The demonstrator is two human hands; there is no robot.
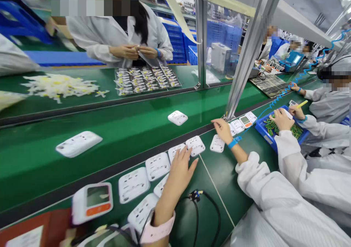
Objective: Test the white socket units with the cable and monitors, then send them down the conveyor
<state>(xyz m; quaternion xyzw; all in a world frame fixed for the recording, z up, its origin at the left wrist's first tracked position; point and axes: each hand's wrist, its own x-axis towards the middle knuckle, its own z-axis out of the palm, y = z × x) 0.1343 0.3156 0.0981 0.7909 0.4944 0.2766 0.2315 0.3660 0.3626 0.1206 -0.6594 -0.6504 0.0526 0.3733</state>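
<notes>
My left hand (179, 170) reaches forward with its fingers stretched out flat, so it is open. Its fingertips rest on a white device back shell (175, 151) in a row of similar white shells (157, 165) lying along the near edge of the green bench. A pink wrist strap (157, 231) circles my wrist. A white monitor with a screen and an orange button (91, 202) lies to the left of my arm. My right hand is not in view.
A green conveyor belt (123, 130) carries two white shells (79, 143) (177, 117). A co-worker's hand with a blue wristband (222, 130) touches devices on my right, beside a blue bin of green parts (270, 128). Another person stands opposite behind a parts tray (146, 79). A black cable (203, 206) lies near my arm.
</notes>
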